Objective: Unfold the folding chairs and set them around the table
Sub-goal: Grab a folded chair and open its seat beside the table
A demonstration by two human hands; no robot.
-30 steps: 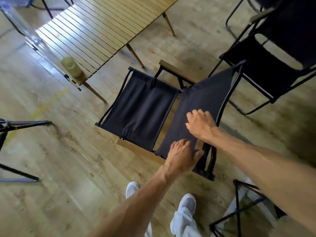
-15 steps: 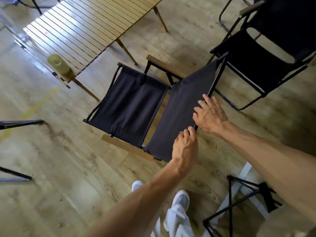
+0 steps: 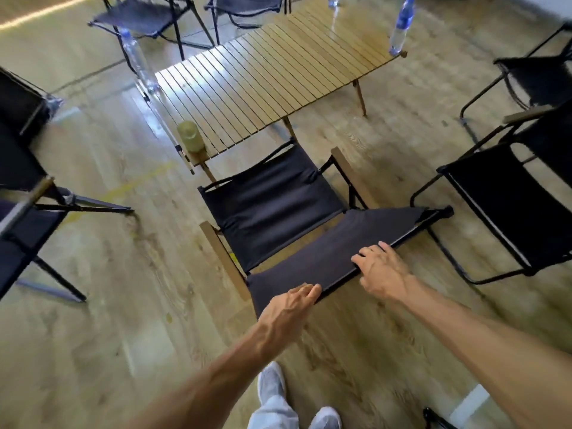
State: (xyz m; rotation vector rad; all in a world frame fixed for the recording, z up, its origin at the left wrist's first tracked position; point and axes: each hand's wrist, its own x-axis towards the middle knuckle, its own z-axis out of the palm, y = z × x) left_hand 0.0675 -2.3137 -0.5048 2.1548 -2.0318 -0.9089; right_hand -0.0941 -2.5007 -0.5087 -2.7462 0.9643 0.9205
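Note:
An unfolded black fabric folding chair with wooden armrests stands right in front of me, its seat facing the slatted wooden table. My left hand grips the top edge of the chair's backrest near its left end. My right hand holds the same top edge further right, fingers curled over the black frame bar. The chair's front edge sits close to the table's near corner.
More black folding chairs stand at the right, far right, left and behind the table. Water bottles and a green cup are on the table. My white shoes are below.
The chair has swung round so its seat now faces the table, and it stands closer to it. Both hands shifted from the backrest fabric onto its top edge. My view has lifted.

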